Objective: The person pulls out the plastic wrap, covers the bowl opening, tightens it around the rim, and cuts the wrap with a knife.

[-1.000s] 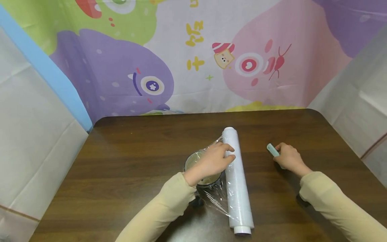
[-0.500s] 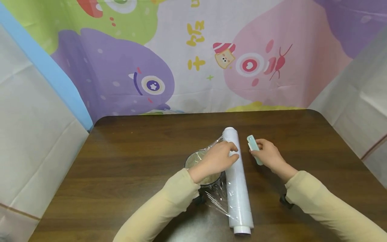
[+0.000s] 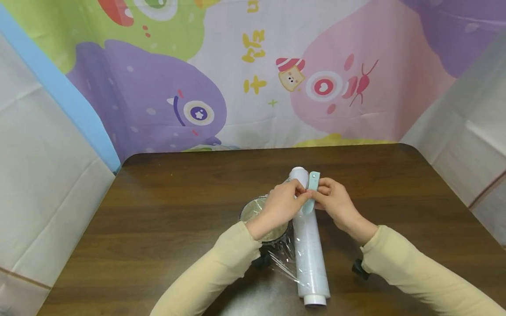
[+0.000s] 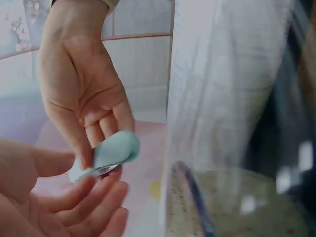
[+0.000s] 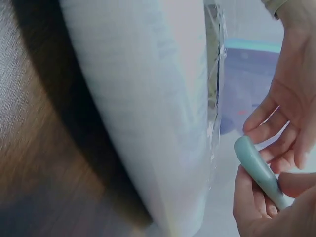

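A mint-green folding knife [image 3: 313, 193] is held upright over the cling film roll [image 3: 310, 245]. My right hand [image 3: 336, 204] grips its handle between thumb and fingers. My left hand [image 3: 278, 204] reaches in from the other side. In the left wrist view, the left thumb and forefinger pinch one end of the folding knife [image 4: 111, 150], where a shiny strip shows along its edge. The roll lies lengthwise on the table, with clear film drawn leftward over a dark-rimmed bowl [image 3: 249, 210], beige inside. The left wrist partly hides the bowl.
The brown wooden table [image 3: 174, 219] has a cartoon-printed cloth [image 3: 253, 123] behind it. Pale cloth walls [image 3: 51, 175] rise at both sides. Loose clear film [image 3: 282, 263] spreads between the bowl and the roll's near end.
My right hand has carried the folding knife leftward to the roll, turning it upright. The left hand has shifted slightly and now meets it there. Roll and bowl stay put.
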Motion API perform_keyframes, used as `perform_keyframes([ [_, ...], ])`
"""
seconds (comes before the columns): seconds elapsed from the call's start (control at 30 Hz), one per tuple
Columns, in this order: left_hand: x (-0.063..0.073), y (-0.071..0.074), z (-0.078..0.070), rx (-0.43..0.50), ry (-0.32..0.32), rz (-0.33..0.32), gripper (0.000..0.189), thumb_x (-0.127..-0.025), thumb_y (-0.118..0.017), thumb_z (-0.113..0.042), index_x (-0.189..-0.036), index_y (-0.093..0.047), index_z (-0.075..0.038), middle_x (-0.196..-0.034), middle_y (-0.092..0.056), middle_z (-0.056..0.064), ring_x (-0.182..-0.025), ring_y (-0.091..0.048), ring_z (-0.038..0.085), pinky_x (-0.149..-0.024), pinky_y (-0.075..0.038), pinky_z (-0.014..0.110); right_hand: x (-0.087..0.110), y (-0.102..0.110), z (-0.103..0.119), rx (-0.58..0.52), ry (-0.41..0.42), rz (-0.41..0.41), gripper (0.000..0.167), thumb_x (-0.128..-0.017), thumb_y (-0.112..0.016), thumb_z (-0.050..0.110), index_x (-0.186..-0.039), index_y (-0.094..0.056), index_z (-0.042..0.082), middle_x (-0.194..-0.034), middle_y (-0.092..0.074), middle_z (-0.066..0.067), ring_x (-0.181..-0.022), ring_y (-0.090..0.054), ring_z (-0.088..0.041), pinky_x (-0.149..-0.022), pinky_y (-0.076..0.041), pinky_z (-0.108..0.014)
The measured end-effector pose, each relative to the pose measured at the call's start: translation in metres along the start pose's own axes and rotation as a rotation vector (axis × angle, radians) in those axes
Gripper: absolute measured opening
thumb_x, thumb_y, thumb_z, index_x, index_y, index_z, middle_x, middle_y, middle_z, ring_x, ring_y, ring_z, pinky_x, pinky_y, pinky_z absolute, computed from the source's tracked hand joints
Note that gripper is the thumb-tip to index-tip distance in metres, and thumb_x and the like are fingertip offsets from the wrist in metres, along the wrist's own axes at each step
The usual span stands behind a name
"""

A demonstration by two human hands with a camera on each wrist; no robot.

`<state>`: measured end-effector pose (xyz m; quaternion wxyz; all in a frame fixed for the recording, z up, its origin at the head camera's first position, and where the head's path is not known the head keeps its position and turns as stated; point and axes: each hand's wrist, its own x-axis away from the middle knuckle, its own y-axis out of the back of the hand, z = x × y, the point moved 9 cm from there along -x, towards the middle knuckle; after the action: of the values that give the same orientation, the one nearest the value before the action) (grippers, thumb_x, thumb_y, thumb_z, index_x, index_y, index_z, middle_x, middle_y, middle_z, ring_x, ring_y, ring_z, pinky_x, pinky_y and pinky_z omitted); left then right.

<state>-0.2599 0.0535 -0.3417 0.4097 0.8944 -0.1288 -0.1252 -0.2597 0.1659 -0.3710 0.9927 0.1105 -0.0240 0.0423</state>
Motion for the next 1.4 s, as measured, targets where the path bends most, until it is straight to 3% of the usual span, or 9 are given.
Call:
perform_keyframes([
  [0.17,0.001,0.007,0.014,0.124,0.043,-0.050,0.014,-0.088,-0.058,-0.025,-0.089,-0.058,-0.011,-0.074,-0.058,-0.002,-0.063,-0.050,0.010,-0.054,-0.038,0.020,0.003,-0.007,0.005,-0.083,0.006,0.005,0.030,-0.092,-0.047,0.002,-0.115,-0.038,-0.015,-0.113,-0.057,-0.029,-0.078,-0.061,-0.001,-0.068,-0.052,-0.022],
  [0.37,0.001,0.005,0.021,0.153,0.040,-0.007,0.011,-0.088,-0.057,-0.021,-0.088,-0.062,-0.011,-0.072,-0.059,-0.002,-0.060,-0.049,0.009,-0.051,-0.038,0.020,0.004,-0.016,0.009,-0.123,-0.017,0.029,0.029,-0.094,-0.043,0.005,-0.115,-0.037,-0.014,-0.115,-0.057,-0.026,-0.079,-0.061,-0.001,-0.069,-0.051,-0.020],
  [0.6,0.004,0.013,0.023,0.130,-0.002,-0.043,0.008,-0.088,-0.058,-0.018,-0.083,-0.062,-0.012,-0.070,-0.058,-0.002,-0.060,-0.049,0.009,-0.051,-0.037,0.020,0.005,-0.023,0.011,-0.138,-0.001,0.038,0.028,-0.094,-0.042,0.003,-0.115,-0.036,-0.014,-0.104,-0.062,-0.018,-0.078,-0.061,-0.003,-0.068,-0.052,-0.022],
  [0.77,0.005,0.018,0.026,0.072,-0.005,-0.053,0.010,-0.090,-0.054,-0.017,-0.083,-0.058,-0.012,-0.071,-0.056,0.000,-0.062,-0.048,0.013,-0.053,-0.036,0.023,0.006,-0.031,0.012,-0.181,0.035,0.059,0.028,-0.093,-0.041,-0.001,-0.116,-0.033,-0.015,-0.109,-0.056,-0.030,-0.077,-0.061,-0.004,-0.072,-0.053,-0.026],
  [0.93,0.007,0.018,0.028,0.045,-0.015,-0.024,0.010,-0.092,-0.051,-0.015,-0.085,-0.055,-0.009,-0.076,-0.055,0.002,-0.066,-0.049,0.015,-0.057,-0.038,0.025,0.008,-0.033,0.011,-0.101,0.055,0.054,0.027,-0.094,-0.041,-0.001,-0.117,-0.035,-0.014,-0.116,-0.050,-0.036,-0.083,-0.061,-0.007,-0.077,-0.052,-0.032],
  [1.13,0.007,0.025,0.036,0.063,-0.011,-0.046,0.010,-0.092,-0.050,-0.013,-0.084,-0.054,-0.008,-0.076,-0.054,0.003,-0.068,-0.049,0.016,-0.060,-0.039,0.027,0.016,-0.038,0.011,-0.001,0.101,0.086,0.028,-0.095,-0.036,0.000,-0.121,-0.034,-0.012,-0.109,-0.054,-0.036,-0.095,-0.061,-0.032,-0.081,-0.051,-0.040],
  [1.23,0.007,0.028,0.038,0.071,-0.017,-0.043,0.011,-0.093,-0.049,-0.012,-0.084,-0.053,-0.007,-0.075,-0.052,0.004,-0.070,-0.049,0.017,-0.062,-0.040,0.027,0.019,-0.043,0.011,-0.027,0.119,0.126,0.028,-0.097,-0.031,0.000,-0.122,-0.029,-0.011,-0.100,-0.053,-0.034,-0.087,-0.064,-0.030,-0.076,-0.052,-0.039],
  [1.4,0.008,0.032,0.041,0.054,-0.026,-0.027,0.012,-0.093,-0.048,-0.012,-0.084,-0.052,-0.007,-0.076,-0.051,0.003,-0.073,-0.049,0.017,-0.066,-0.040,0.029,0.023,-0.046,0.012,-0.053,0.144,0.162,0.026,-0.096,-0.028,-0.001,-0.121,-0.029,-0.009,-0.086,-0.052,-0.022,-0.064,-0.059,-0.013,-0.061,-0.051,-0.028],
])
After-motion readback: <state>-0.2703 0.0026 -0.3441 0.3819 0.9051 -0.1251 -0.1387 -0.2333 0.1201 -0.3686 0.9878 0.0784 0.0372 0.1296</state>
